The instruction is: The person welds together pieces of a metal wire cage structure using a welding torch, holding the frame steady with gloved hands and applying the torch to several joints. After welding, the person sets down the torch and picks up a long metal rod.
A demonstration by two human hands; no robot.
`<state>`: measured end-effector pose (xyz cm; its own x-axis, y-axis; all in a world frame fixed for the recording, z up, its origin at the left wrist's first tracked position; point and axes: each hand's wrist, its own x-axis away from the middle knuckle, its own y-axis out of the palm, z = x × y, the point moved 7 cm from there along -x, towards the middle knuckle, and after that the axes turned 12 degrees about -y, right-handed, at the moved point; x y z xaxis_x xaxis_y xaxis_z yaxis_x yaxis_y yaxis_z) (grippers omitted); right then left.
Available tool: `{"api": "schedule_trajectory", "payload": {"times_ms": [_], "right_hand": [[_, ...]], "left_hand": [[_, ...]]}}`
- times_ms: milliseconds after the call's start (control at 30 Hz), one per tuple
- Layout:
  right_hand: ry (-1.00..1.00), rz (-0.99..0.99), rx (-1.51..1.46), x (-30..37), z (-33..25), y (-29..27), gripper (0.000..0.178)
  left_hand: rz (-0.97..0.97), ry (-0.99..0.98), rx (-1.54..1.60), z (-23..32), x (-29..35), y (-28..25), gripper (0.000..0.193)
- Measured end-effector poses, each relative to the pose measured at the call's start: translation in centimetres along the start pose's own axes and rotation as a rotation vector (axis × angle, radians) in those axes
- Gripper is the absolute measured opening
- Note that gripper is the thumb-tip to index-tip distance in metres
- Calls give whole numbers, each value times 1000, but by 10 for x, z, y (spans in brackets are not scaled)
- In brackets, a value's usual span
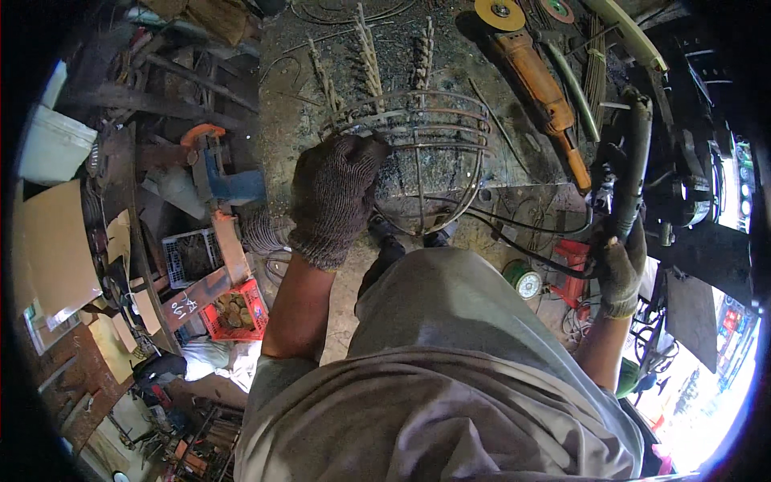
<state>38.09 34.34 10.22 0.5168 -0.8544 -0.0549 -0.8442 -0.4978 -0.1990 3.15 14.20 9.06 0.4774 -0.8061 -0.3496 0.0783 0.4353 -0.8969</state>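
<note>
My left hand (333,197), in a dark knit glove, grips the near rim of a round wire basket frame (426,153) lying at the front edge of a dark metal workbench (514,173). My right hand (620,273), also gloved, is off to the right and closed around the handle of a dark welding torch (633,157) that points upward, its cable trailing down. Several twisted metal rods (369,60) stand up from the far side of the frame.
An orange angle grinder (538,80) with a yellow disc lies on the bench behind the frame. A blue and orange vise (217,173) sits left. A red crate (233,309), a white bucket (52,145) and cardboard crowd the floor at left.
</note>
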Motion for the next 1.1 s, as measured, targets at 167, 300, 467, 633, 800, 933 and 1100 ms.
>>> {"api": "schedule_trajectory", "payload": {"times_ms": [167, 300, 467, 633, 800, 933, 1100], "right_hand": [[48, 2, 10, -5, -1, 12, 80], [62, -29, 43, -11, -4, 20, 75], [55, -131, 145, -16, -6, 35, 81], [67, -225, 220, -25, -29, 66, 82], [10, -348, 355, -28, -24, 74, 81], [43, -384, 350, -29, -21, 83, 79], [86, -359, 213, -29, -19, 88, 90]], "left_hand": [[-6, -28, 1, 0, 0, -2, 32], [-43, -38, 64, -2, -1, 2, 36], [0, -13, 68, -1, -1, 0, 32], [-85, -71, 73, -4, -2, 5, 34], [-23, -32, 126, 0, -6, -2, 35], [-39, -61, 63, -2, -6, -1, 29], [-9, -56, 78, -4, -3, 2, 31]]}}
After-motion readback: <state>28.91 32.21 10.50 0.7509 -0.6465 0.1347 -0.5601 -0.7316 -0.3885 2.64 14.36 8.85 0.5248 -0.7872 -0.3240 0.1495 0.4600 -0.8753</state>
